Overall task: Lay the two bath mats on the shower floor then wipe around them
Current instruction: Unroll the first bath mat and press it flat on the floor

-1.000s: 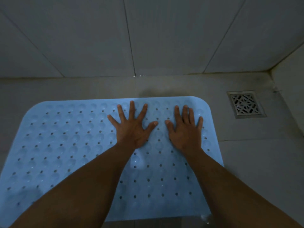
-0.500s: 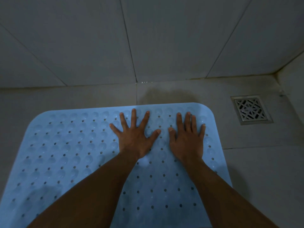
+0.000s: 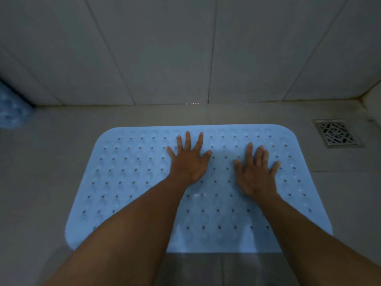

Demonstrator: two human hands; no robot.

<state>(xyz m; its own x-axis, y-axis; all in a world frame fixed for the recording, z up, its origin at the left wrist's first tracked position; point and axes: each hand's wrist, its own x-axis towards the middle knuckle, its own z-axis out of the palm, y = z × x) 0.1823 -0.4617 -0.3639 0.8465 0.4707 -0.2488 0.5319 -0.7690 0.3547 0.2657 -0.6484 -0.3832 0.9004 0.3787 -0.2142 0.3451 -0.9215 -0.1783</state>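
A blue bath mat (image 3: 132,182) lies flat on the shower floor (image 3: 41,182), with its far edge near the wall. The left hand (image 3: 188,164) and the right hand (image 3: 256,174) press on its far half, palms down. The fingers (image 3: 187,139) are straight and spread, and they hold nothing. A second blue mat (image 3: 10,108) is at the floor's far left edge. A metal drain (image 3: 336,133) sits near the floor's far right corner, apart from the mat.
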